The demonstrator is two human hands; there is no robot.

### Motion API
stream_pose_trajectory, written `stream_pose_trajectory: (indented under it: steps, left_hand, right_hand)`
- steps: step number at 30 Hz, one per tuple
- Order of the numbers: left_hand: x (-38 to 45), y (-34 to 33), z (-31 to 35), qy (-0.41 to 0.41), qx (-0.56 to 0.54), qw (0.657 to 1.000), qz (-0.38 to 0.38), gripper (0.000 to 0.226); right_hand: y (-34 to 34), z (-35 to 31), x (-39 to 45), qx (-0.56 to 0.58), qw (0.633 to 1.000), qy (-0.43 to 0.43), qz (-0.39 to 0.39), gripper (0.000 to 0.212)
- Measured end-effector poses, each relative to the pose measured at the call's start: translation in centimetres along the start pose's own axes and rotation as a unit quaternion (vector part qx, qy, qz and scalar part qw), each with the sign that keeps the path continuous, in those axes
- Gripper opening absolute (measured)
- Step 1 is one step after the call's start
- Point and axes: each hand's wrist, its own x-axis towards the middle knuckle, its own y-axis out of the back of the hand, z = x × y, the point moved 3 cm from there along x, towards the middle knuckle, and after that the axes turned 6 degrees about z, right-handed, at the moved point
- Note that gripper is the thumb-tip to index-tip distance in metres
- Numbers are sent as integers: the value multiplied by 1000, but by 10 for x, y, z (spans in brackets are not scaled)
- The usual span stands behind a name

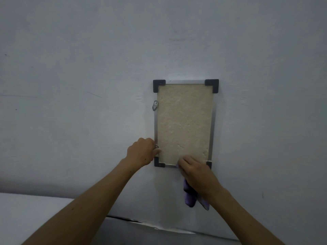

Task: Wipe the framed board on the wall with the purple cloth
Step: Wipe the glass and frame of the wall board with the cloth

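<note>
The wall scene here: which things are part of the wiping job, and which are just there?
Part of the job:
- beige board in metal frame with black corners
- purple cloth, held by right hand
- left hand, gripping the frame's left edge

Just there:
- grey wall
- metal hanger tab

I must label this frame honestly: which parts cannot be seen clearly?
- Head view: most of the purple cloth, covered by the right hand.
- Head view: bottom-right black corner of the metal-framed beige board, behind that hand.
- Head view: left hand fingertips, curled from sight at the frame edge.
</note>
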Motion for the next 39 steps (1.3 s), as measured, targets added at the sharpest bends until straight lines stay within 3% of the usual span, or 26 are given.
stream_pose_trajectory:
  steps: [5,10,16,21,26,32,37,39]
  left_hand:
    - [-1,1,2,0,2,1000,0,39]
    - [-1,0,2,0,11,1000,3,38]
    - [-2,-1,2,0,12,1000,9,38]
    - [0,-1,2,0,15,1000,10,37]
    - [-2,-1,3,0,19,1000,10,39]
    - [0,-1,2,-1,15,1000,7,39]
    - [0,-1,3,1,16,1000,7,39]
    - [-1,-1,3,0,17,1000,8,39]
  right_hand:
    - [20,10,6,19,993,-56,99,12]
    - [5,3,-3,13,999,-35,2,11]
    - [15,4,8,36,993,-67,85,10]
    - [-3,-5,7,16,999,-20,-32,14]
    - [10,1,15,25,998,-29,47,11]
    - [-1,-4,4,10,1000,-11,2,12]
    - [20,-2,24,15,998,-21,61,8]
    - [20,-5,23,19,998,-26,51,6]
